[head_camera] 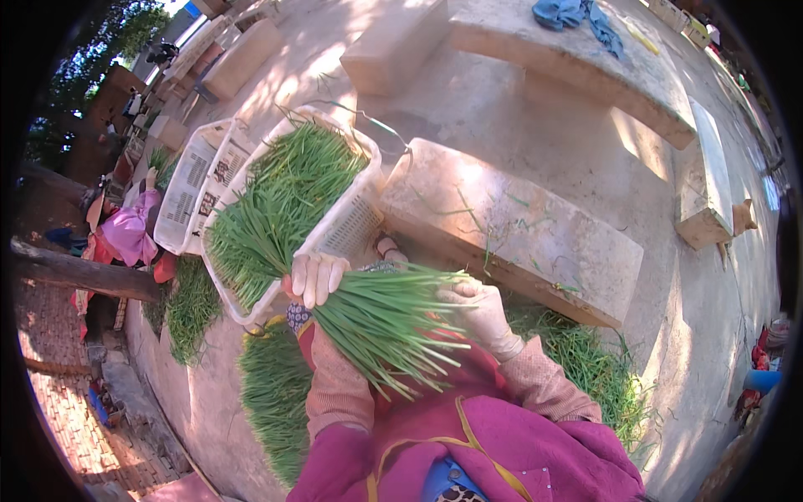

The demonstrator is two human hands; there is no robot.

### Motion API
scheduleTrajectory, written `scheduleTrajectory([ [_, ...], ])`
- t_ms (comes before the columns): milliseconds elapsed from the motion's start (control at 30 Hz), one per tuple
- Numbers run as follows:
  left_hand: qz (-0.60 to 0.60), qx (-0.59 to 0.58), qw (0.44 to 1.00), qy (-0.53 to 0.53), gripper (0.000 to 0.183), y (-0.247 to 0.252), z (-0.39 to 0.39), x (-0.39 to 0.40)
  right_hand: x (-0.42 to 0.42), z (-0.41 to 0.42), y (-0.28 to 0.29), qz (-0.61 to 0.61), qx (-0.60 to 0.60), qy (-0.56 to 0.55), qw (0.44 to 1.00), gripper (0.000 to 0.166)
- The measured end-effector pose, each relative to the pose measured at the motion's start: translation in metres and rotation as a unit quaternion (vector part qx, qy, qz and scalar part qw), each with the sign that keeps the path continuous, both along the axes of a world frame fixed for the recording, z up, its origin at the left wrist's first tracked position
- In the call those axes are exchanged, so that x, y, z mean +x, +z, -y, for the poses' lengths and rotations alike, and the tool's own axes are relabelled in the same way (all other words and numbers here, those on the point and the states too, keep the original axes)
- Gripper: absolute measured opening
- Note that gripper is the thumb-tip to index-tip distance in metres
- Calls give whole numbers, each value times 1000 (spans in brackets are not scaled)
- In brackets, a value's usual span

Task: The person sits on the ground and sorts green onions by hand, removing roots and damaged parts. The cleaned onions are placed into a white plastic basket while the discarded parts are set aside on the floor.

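My gloved left hand (pixel 319 277) grips a thick bunch of long green leaves, probably garlic chives (pixel 389 326), around its middle. The pale cut ends fan out to the right over my lap, while the leafy tips reach left over a white plastic crate (pixel 342 229). At the right edge of the bunch, my gloved right hand (pixel 480 310) has its thumb and fingers pinched together by the stem ends. Whether a stem is between those fingers I cannot tell. Loose green leaves (pixel 313 154) fill the crate, which stands ahead and to the left.
A stone block (pixel 508 232) with leaf scraps lies ahead. Heaped greens lie on the ground at left (pixel 273 395) and right (pixel 590 364). Beyond the filled crate stands another white crate (pixel 188 188). A person in pink (pixel 132 229) sits at far left, behind a wooden post (pixel 88 273).
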State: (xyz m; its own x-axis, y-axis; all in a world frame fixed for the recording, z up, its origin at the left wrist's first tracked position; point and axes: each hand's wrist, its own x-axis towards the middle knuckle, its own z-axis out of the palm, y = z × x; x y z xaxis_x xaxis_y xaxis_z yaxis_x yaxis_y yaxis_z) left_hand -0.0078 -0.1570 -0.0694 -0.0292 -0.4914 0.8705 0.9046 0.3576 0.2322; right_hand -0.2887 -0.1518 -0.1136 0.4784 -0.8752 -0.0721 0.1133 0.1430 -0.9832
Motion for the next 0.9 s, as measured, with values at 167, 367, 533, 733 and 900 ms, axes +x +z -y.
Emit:
scheduleTrajectory([
  [167, -36, 69, 996, 35, 23, 12, -14, 0, 12, -4, 13, 16, 83, -24, 996, 13],
  [367, -80, 105, 990, 52, 23, 12, -20, -6, 10, -8, 16, 76, 205, -40, 975, 18],
  [533, -73, 13, 994, 84, 22, -1, -35, 41, -19, -5, 13, 4, 89, -32, 996, 16],
  [733, -74, 22, 990, 121, 22, 5, -63, 69, -80, 2, -22, -395, -201, 1, 896, 41],
  [900, -75, -4, 990, 118, 32, 1, -56, 61, -22, 11, 28, -45, 96, 99, 989, 38],
])
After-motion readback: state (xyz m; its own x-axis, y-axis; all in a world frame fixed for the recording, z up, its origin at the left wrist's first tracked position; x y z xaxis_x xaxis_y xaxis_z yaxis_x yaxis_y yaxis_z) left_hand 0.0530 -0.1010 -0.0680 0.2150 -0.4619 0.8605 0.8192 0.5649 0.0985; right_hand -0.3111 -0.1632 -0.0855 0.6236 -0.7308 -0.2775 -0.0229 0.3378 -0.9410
